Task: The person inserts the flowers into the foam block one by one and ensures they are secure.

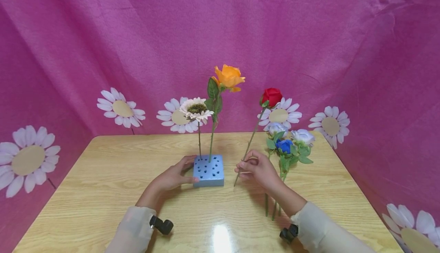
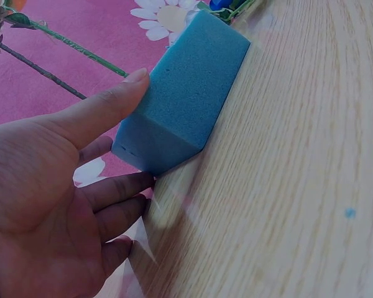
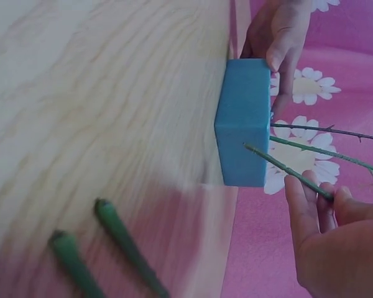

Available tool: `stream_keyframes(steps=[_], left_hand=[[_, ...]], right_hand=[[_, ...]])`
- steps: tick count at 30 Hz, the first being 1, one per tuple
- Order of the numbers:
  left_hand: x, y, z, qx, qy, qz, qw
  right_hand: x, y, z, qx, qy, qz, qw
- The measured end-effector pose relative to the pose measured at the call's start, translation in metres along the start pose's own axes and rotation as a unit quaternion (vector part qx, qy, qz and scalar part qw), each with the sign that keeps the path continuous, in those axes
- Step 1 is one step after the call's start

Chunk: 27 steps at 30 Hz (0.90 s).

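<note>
A light-blue foam block [image 1: 208, 181] with holes in its top sits on the table. A cream sunflower-like flower [image 1: 196, 109] and an orange rose [image 1: 229, 77] stand upright in it. My left hand [image 1: 177, 174] holds the block's left side, thumb [image 2: 121, 96] on the front face and index finger around the far side. To the right of the block, my right hand [image 1: 258, 171] pinches the stem of a red rose [image 1: 272, 97] between thumb and fingers. That stem tilts, its bare lower end [image 3: 261, 152] apart from the block in the head view.
Right of my right hand lie a blue flower [image 1: 284, 145] and two pale bluish-white flowers [image 1: 302, 136], their stems toward the front. The wooden table [image 1: 103, 176] ends at a pink cloth backdrop [image 1: 154, 47] printed with daisies.
</note>
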<state>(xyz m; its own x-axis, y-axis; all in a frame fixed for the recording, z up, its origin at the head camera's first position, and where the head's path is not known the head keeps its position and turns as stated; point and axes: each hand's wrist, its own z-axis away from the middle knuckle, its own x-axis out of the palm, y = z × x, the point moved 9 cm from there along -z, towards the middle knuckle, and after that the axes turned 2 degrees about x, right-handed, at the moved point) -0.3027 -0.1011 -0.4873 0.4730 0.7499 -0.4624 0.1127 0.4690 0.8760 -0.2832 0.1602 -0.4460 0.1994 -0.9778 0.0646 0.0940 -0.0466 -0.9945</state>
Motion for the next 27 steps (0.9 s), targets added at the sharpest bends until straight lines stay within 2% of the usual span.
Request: stream_keyframes(steps=[20,27], left_hand=[[0.000,-0.002,-0.002,0.003,0.005,-0.010,0.9999],[0.000,-0.002,-0.001,0.002,0.002,0.003,1.0000]], right_hand=[[0.018,-0.026,-0.023,-0.065,0.068,0.024,0.995],[0.025,-0.032,-0.033,-0.081,0.096,0.037,0.991]])
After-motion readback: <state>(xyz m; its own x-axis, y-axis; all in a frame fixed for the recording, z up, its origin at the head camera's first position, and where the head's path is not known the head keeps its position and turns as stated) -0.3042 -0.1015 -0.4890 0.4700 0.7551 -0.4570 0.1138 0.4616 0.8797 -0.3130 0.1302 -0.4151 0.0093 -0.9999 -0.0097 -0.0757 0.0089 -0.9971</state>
